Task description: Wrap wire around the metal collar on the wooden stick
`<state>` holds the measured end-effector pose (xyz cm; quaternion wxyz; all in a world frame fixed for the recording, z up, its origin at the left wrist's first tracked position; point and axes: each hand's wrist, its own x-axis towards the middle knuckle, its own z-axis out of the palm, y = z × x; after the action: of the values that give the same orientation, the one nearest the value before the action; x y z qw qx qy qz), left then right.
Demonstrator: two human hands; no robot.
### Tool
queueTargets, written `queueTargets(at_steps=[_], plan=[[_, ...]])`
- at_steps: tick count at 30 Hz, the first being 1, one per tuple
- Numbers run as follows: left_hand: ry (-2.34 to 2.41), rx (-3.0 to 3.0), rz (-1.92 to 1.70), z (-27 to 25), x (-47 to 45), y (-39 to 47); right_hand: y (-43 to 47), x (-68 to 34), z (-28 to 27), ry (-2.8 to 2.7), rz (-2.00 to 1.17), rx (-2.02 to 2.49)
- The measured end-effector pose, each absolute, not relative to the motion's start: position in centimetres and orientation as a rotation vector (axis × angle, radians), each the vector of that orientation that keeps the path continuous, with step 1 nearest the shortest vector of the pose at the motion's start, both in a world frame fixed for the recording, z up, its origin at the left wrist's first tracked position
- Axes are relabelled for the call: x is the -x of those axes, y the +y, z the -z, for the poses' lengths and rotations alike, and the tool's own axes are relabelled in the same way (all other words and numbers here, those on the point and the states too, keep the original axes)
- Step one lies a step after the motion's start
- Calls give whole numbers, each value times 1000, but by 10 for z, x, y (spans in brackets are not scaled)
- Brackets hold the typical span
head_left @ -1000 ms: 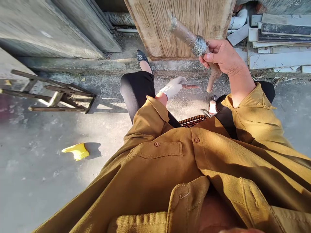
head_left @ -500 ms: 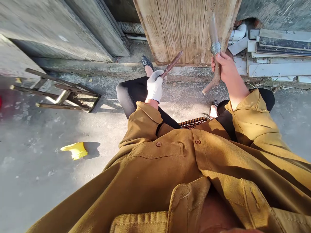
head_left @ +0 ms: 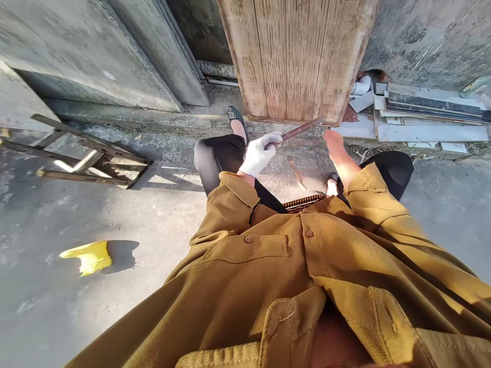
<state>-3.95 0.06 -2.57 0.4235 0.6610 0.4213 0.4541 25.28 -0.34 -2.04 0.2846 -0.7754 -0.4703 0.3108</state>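
Observation:
My left hand (head_left: pixel 261 153), in a white knitted glove, is wrapped round one end of a slim reddish-brown stick (head_left: pixel 303 130). The stick points right and slightly up, in front of the wooden panel. My right hand (head_left: pixel 333 143) is bare, closed and smeared by motion, close to the stick's far end. A crooked branch handle (head_left: pixel 297 174) shows as a blur to the lower left of this hand. Its middle and the wire-bound grey end are too smeared to make out.
A wooden panel (head_left: pixel 291 61) leans on the wall ahead. White and dark boards (head_left: pixel 433 130) are stacked at right. At left a wooden stool (head_left: pixel 95 153) lies on its side, with a yellow piece (head_left: pixel 88 256) on the concrete floor. A woven seat edge (head_left: pixel 303 202) shows between my legs.
My right hand has come down and leftward, and the branch handle's lower end has swung left. The stick in my left hand has turned flatter, toward the right. The view has shifted slightly.

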Motion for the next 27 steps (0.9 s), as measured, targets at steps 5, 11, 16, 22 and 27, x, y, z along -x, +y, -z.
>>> queueTargets(at_steps=[5,11,16,22,27], plan=[[1028,-1765,-853,4,31,-10,-8,-287,-15,-1377,-288,1969],[814,-1761,-680,3,28,-23,-53,-241,-29,-2318,-830,1685],[801,-1417,-956,27,27,-31,-70,-210,-36,-2166,-1297,1572],[718,-1202,-936,47,13,-45,-74,-199,-42,-1501,-1680,1334],[810,-1359,-579,48,6,-66,-70,-202,-32,-1348,-1580,1582]])
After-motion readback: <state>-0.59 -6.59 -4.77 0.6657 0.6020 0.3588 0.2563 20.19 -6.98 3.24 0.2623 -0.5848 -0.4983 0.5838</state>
